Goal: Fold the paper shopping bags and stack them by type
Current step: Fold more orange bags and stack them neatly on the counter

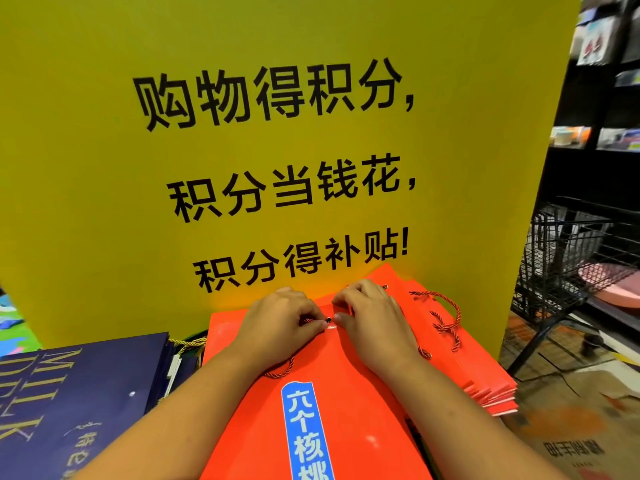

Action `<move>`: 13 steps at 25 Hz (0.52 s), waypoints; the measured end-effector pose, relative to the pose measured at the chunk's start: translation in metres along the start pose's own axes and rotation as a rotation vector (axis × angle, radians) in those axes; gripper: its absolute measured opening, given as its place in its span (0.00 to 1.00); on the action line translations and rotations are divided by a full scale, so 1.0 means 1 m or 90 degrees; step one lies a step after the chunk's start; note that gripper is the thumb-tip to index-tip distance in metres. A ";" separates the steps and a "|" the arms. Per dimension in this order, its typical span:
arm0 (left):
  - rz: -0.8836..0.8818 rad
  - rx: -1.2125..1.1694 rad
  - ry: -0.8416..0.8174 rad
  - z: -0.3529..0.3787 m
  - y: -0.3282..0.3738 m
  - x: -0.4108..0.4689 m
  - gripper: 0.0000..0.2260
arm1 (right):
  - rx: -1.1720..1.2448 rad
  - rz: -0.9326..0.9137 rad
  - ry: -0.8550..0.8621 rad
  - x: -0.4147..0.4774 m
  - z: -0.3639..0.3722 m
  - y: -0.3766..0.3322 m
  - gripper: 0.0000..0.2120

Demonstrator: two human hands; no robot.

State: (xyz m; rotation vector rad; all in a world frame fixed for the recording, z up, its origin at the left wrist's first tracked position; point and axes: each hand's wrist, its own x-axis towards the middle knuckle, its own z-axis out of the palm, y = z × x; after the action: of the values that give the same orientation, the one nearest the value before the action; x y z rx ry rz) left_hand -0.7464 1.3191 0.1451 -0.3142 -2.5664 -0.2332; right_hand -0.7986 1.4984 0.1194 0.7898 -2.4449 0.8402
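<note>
Both the left hand (pixel 281 322) and right hand (pixel 375 325) pinch the cord (pixel 281 373) at the eyelet (pixel 328 319) of the red bag (pixel 256 431).

Setting: retail shop. Evidence: tall yellow promotional sign (pixel 277 133) with black Chinese text on shopping points; dark shelving (pixel 609 140) stocked with goods; black wire trolley (pixel 568 251) near it. Stacked red paper bags (pixel 485 375) and navy paper bags (pixel 86 393) lie before the sign.
</note>
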 end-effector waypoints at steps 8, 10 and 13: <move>0.000 -0.018 0.068 0.003 0.002 0.002 0.16 | 0.129 0.016 -0.186 0.026 -0.036 -0.005 0.03; 0.045 0.007 0.089 0.006 0.003 -0.001 0.15 | 0.090 0.070 -0.354 0.044 -0.059 -0.016 0.08; 0.124 0.060 0.154 0.015 0.006 -0.002 0.16 | -0.067 0.123 -0.361 0.061 -0.064 -0.025 0.19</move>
State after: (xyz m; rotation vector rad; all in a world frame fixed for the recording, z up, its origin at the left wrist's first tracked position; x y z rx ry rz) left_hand -0.7505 1.3274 0.1315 -0.4670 -2.2817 -0.0731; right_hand -0.8149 1.5011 0.2098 0.8505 -3.0764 0.6020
